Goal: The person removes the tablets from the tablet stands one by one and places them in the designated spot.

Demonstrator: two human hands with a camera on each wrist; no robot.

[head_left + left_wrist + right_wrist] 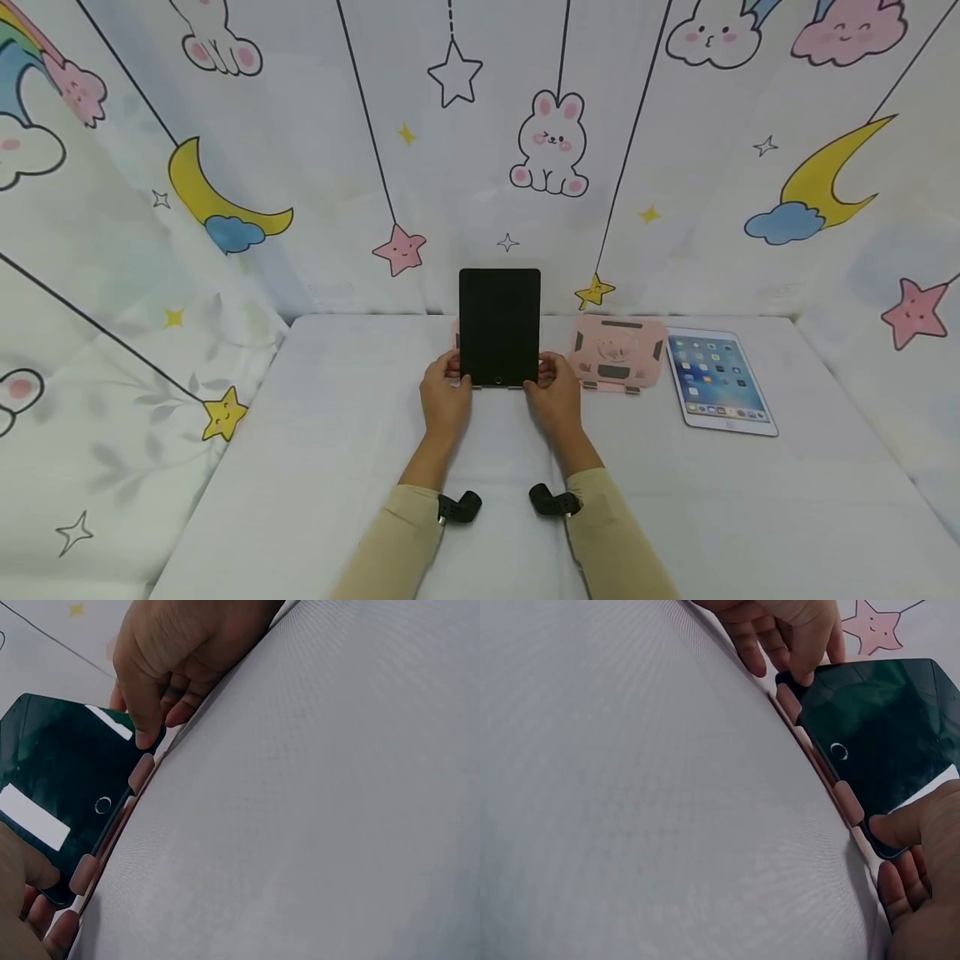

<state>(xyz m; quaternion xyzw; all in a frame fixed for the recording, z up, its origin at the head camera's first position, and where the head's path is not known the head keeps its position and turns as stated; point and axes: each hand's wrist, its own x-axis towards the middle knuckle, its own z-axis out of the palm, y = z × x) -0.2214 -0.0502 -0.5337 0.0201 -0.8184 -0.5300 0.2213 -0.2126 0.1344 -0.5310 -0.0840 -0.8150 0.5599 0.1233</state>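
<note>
A tablet with a black face [499, 327] stands nearly upright, home button at the bottom. My left hand [446, 402] pinches its lower left corner, thumb on the front and fingers behind. The lower right corner is pinched the same way by my right hand [557, 402]. Two pink tabs lap over the tablet's bottom edge; one tab [141, 773] shows in the left wrist view, the other tab [849, 802] in the right. They belong to a pink stand mostly hidden behind the tablet.
Right of my hands lies a pink tablet stand [618, 354] with grey pads. Beside it is a white tablet [720, 381] with a lit screen of icons. A white cloth covers the table [315, 467], and a patterned curtain [322, 167] hangs behind.
</note>
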